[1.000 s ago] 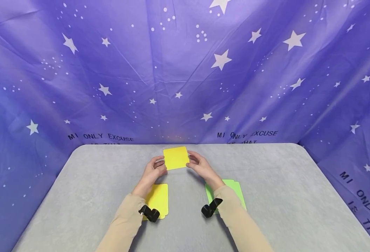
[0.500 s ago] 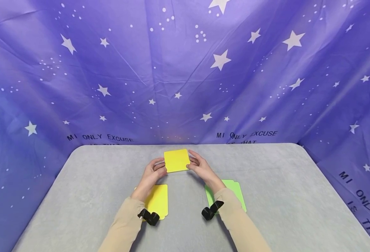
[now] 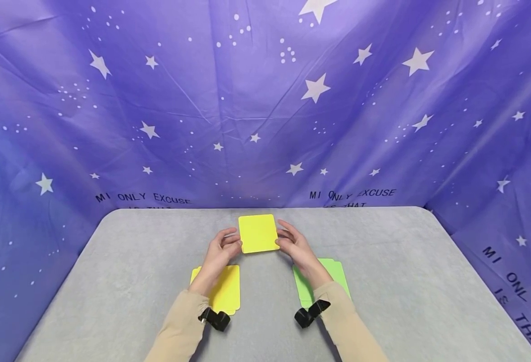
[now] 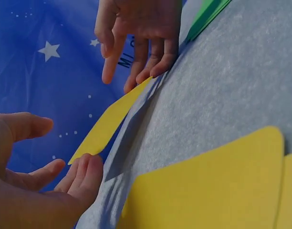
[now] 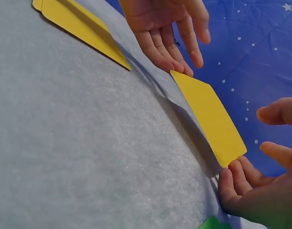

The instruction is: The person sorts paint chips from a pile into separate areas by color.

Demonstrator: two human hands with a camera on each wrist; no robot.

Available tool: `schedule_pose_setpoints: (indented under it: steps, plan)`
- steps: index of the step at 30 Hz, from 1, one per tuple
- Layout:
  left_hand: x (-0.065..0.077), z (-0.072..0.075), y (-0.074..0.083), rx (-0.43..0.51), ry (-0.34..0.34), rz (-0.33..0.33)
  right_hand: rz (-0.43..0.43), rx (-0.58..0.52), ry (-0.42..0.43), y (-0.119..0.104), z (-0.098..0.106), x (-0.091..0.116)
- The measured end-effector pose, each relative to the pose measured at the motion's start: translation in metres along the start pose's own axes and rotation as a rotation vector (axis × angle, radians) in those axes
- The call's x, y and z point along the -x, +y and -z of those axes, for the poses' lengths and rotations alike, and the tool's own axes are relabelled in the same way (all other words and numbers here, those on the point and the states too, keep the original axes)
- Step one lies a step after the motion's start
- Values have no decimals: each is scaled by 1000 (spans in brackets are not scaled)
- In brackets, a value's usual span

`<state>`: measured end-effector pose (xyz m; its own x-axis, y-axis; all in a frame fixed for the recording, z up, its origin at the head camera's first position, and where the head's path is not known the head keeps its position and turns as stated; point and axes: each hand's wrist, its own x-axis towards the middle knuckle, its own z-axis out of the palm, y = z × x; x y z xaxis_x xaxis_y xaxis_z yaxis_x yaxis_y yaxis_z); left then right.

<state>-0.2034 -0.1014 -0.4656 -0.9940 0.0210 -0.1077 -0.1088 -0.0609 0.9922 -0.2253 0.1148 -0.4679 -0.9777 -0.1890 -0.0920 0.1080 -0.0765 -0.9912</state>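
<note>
A square yellow card is held level between both hands near the far side of the table. My left hand holds its left edge, fingertips curled in at the card's end. At the opposite edge, my right hand holds it the same way, with its lower fingertips touching the card's corner. Both wrist views show the remaining digits spread apart from the card. Below the left wrist lies a stack of yellow cards, and below the right wrist a stack of green cards; the forearms partly cover both.
The grey table has rounded far corners and meets a purple star-printed cloth behind it. The cloth also hangs along both sides. Black cameras ride on the left wrist and the right wrist.
The yellow card has come slightly nearer and to the right, with both hands still at its edges. The right hand has shifted right. The two stacks lie where they were.
</note>
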Motion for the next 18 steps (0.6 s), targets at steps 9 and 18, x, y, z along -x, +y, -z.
schedule_pose_setpoints:
  steps: [9, 18]
  plan:
    - [11, -7, -5, -66, -4, -49, 12, 87, 135, 1, -1, 17]
    - [21, -10, -14, -98, -9, -76, 25, 172, 162, 4, -5, 35]
